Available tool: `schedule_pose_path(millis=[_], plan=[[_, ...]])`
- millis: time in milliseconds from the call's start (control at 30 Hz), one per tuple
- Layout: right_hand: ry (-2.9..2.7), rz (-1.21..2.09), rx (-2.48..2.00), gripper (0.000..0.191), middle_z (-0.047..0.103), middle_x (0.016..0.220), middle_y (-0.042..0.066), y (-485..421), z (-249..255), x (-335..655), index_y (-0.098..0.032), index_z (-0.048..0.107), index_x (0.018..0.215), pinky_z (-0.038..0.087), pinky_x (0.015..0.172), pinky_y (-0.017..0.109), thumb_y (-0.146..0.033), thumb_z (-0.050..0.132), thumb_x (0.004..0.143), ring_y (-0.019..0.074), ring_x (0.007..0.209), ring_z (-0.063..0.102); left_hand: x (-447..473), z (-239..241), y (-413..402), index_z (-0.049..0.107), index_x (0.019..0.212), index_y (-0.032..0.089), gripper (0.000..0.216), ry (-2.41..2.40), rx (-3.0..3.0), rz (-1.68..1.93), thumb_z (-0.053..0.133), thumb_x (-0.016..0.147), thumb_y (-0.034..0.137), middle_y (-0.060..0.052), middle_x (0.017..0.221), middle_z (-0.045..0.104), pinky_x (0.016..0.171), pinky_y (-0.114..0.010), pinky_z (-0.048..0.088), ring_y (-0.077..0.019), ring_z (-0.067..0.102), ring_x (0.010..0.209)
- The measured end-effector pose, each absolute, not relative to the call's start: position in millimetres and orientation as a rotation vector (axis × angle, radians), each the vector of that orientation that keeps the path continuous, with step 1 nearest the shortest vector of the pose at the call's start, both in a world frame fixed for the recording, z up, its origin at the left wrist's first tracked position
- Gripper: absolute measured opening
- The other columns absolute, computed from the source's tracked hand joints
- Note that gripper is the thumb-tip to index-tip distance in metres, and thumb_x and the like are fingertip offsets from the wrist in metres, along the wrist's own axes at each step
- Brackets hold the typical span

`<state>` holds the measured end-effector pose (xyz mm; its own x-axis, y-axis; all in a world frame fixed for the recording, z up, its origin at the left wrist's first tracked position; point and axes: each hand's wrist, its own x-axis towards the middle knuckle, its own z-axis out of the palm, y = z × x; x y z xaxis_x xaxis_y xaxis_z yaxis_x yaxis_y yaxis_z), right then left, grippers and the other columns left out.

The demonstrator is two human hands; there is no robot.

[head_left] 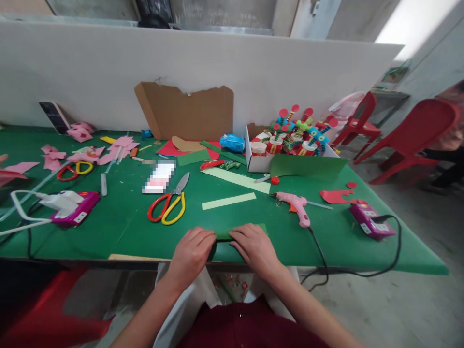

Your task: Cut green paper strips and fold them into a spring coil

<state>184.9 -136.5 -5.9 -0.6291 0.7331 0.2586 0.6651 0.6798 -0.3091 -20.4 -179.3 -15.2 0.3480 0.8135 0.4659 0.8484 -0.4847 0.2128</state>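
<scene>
Near the table's front edge, a piece of green paper (222,235) spans the space between my two hands. The fingers of my left hand (194,251) close on its left end, with the thumb hidden. My right hand (254,247) is closed on the paper further right, and a corner sticks out behind the knuckles. Just beyond my hands lies a pale green paper strip (229,201). Scissors (175,198) with one red and one yellow handle rest slightly open to the left. On the right, a pink glue gun (296,205) lies on its side.
A white box (259,163) of colourful paper figures stands at the back right, behind a green sheet (308,166). Purple power strips (370,221) with cables sit at both sides. A phone (159,177) and pink paper scraps (121,145) lie left. Another person's hand (3,158) shows at the left edge.
</scene>
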Motion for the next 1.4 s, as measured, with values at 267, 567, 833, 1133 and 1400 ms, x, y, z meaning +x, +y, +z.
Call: schedule_pose_path(millis=[267, 567, 833, 1133, 1400], plan=[[-2.337, 0.468, -1.203, 0.02, 0.07, 0.087, 0.005, -116.5, -3.5, 211.9, -0.024, 0.073, 0.089, 0.044, 0.076, 0.032, -0.028, 0.054, 0.09, 0.0183, 0.083, 0.06, -27.7, -9.7, -173.3, 0.065, 0.085, 0.02, 0.029, -1.836, -2.581, -0.9, 0.04, 0.095, 0.027, -0.005, 0.088, 0.065, 0.077, -0.032, 0.041, -0.0171, 0.054, 0.082], [-2.191, 0.443, -1.472, 0.021, 0.069, 0.076, 0.003, -107.5, -2.0, 224.5, -0.021, 0.065, 0.073, 0.039, 0.072, 0.031, -0.032, 0.055, 0.088, 0.0193, 0.076, 0.06, -30.4, -4.6, -162.1, 0.058, 0.074, 0.019, 0.028, -2.131, -2.486, -0.746, 0.042, 0.093, 0.031, -0.003, 0.08, 0.061, 0.073, -0.033, 0.037, -0.0179, 0.053, 0.078], [-2.257, 0.331, -1.514, 0.019, 0.066, 0.072, 0.003, -104.9, -1.6, 220.5, -0.021, 0.058, 0.072, 0.034, 0.066, 0.029, -0.031, 0.053, 0.088, 0.0188, 0.07, 0.057, -22.9, -1.3, -156.2, 0.054, 0.071, 0.02, 0.02, -2.143, -2.356, -0.483, 0.046, 0.088, 0.026, -0.003, 0.073, 0.058, 0.065, -0.032, 0.032, -0.0198, 0.05, 0.075], [-2.233, 0.332, -1.54, 0.015, 0.064, 0.072, 0.002, -104.9, -3.5, 220.9, -0.021, 0.056, 0.076, 0.033, 0.065, 0.029, -0.026, 0.05, 0.089, 0.0187, 0.069, 0.056, -22.9, -1.8, -156.3, 0.053, 0.071, 0.02, 0.019, -2.111, -2.364, -0.41, 0.046, 0.088, 0.025, -0.004, 0.074, 0.056, 0.064, -0.032, 0.03, -0.0215, 0.05, 0.076], [-2.112, 0.175, -1.566, 0.018, 0.065, 0.085, 0.007, -107.9, 0.0, 226.0, -0.02, 0.06, 0.101, 0.041, 0.07, 0.034, -0.023, 0.047, 0.089, 0.0226, 0.08, 0.059, -24.1, -1.6, -156.0, 0.054, 0.073, 0.02, 0.019, -2.085, -2.393, -0.39, 0.045, 0.089, 0.026, -0.004, 0.075, 0.057, 0.064, -0.032, 0.029, -0.021, 0.05, 0.076]])
